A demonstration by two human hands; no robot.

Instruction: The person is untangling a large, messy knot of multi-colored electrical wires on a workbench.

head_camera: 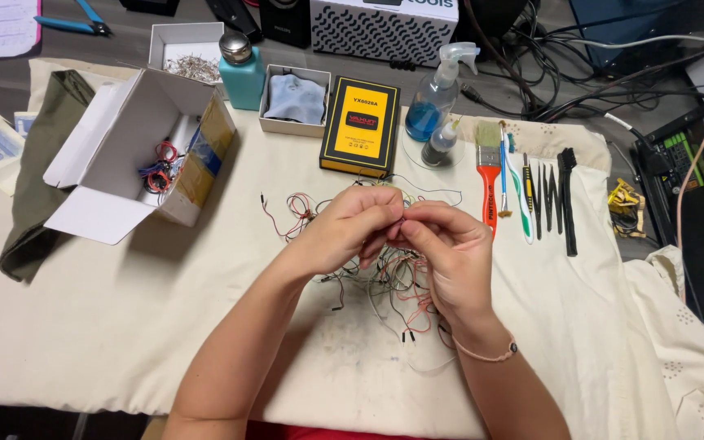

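A: How do the hands sit?

B: Both forearms come up from the lower edge and meet in the middle. The left hand is curled, knuckles up, its fingertips pressed against those of the right hand. The right wrist, which wears a thin pink bracelet, is bent so the back of the hand faces the camera.

A: Are they gripping anything?

B: Yes, both pinch the same spot of a tangle of thin jumper wires, red, white and dark. The exact strand between the fingertips is too small to tell.

A: Where do the wires lie?

B: Mostly under and just below the hands, spread on the cream cloth, with a few loops trailing beyond the left hand's knuckles.

A: What surrounds them?

B: Past the hands lies a yellow and black box. Beyond the right hand is a red-handled brush beside a toothbrush and black tweezers. Well out from the left hand sits an open white carton holding more wires.
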